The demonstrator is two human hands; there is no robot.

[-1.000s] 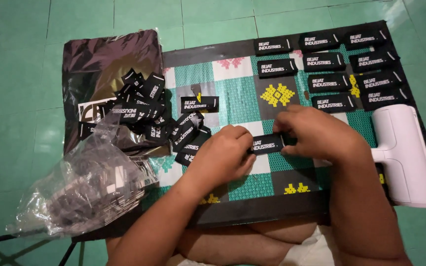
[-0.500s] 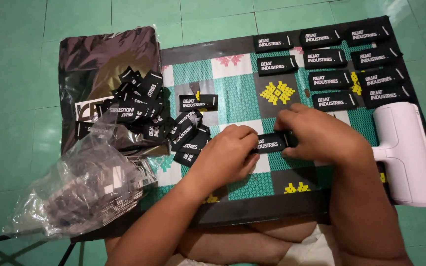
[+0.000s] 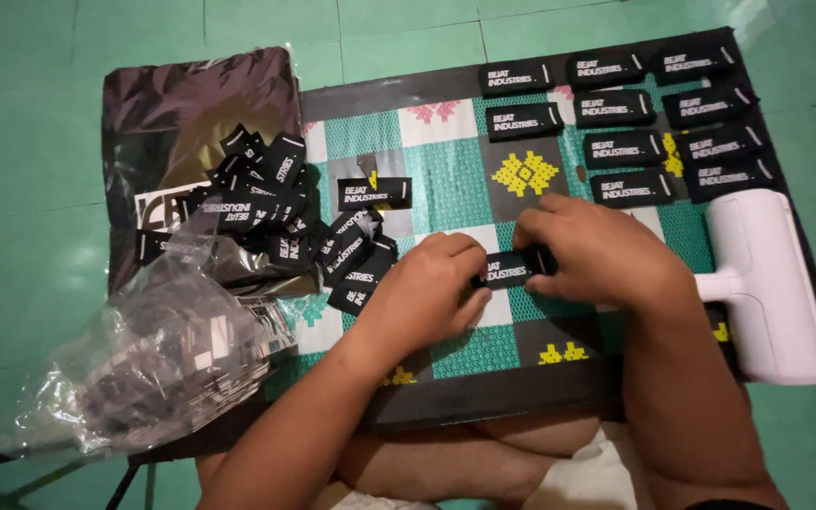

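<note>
I see a clear bag (image 3: 144, 368) at far left, then a heap of black labels (image 3: 276, 222). My left hand (image 3: 422, 293) and right hand (image 3: 606, 250) pinch one black label (image 3: 507, 269) between closed fingers over the patterned mat (image 3: 446, 179). Rows of labels (image 3: 654, 123) and a white roller (image 3: 772, 283) lie right.

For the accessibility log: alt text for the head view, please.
Both hands, left hand and right hand, pinch one small black label over a patterned mat on a green tiled floor. A loose pile of labels lies left, neat rows of labels upper right, a white roller tool at right, a clear bag lower left.
</note>
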